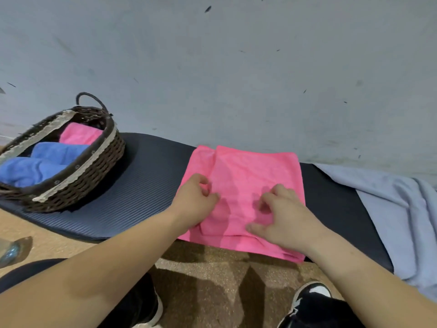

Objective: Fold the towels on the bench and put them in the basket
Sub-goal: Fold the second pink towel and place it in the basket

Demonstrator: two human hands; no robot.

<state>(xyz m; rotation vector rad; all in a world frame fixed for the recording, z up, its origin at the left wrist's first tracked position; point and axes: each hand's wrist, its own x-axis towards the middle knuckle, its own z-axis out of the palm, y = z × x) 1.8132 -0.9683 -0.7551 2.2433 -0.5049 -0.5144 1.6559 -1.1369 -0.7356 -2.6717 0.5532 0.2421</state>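
A pink towel (246,176) lies partly folded on the dark bench (146,185), its near edge hanging over the front. My left hand (195,201) sits on the towel's left side, fingers curled at the edge of the upper fold and pinching it. My right hand (279,216) rests on the towel's near right part with bent, spread fingers and the thumb stretched out to the left. A brown wicker basket (94,171) stands on the bench's left end. It holds a folded pink towel (79,133) and blue towels (40,164).
A pale blue-grey towel (397,209) lies crumpled on the bench's right end. A grey wall rises right behind the bench. Below are speckled brown floor (205,275), my dark shoes (312,301) and a glassy object (10,253) at the left edge.
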